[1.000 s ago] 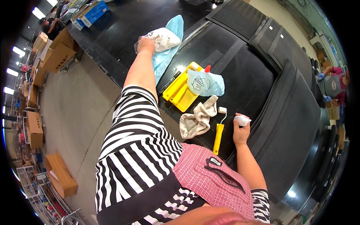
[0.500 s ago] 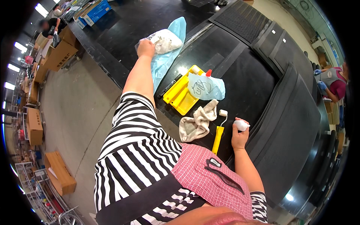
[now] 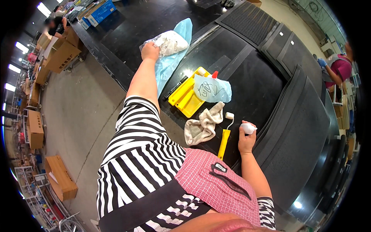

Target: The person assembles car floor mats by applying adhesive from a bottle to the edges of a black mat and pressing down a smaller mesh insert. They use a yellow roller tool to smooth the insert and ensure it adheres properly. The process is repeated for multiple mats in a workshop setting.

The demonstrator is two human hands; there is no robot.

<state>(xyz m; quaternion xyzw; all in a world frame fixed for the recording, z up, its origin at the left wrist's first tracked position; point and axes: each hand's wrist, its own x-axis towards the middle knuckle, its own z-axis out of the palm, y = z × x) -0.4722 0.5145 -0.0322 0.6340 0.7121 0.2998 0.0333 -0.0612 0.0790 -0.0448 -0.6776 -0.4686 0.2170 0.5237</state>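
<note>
One bottle (image 3: 248,128) fills the closed right hand (image 3: 245,142) near the counter's (image 3: 116,42) near edge. The left hand (image 3: 150,51) curls at a bag (image 3: 172,42), grip unclear, seemingly fetching, which calls for a firm pinch.

a blue carton (image 3: 102,14) sat at the far left of the black worktop (image 3: 116,42). near it, a person in black (image 3: 58,25) leaned over a big cardboard box (image 3: 63,58). a smaller brown box (image 3: 35,134) and a long box (image 3: 61,179) stood beside the grey floor (image 3: 92,116). bright ceiling lights (image 3: 22,47) lined the left edge. at far right was a person in a magenta top (image 3: 341,69).
</note>
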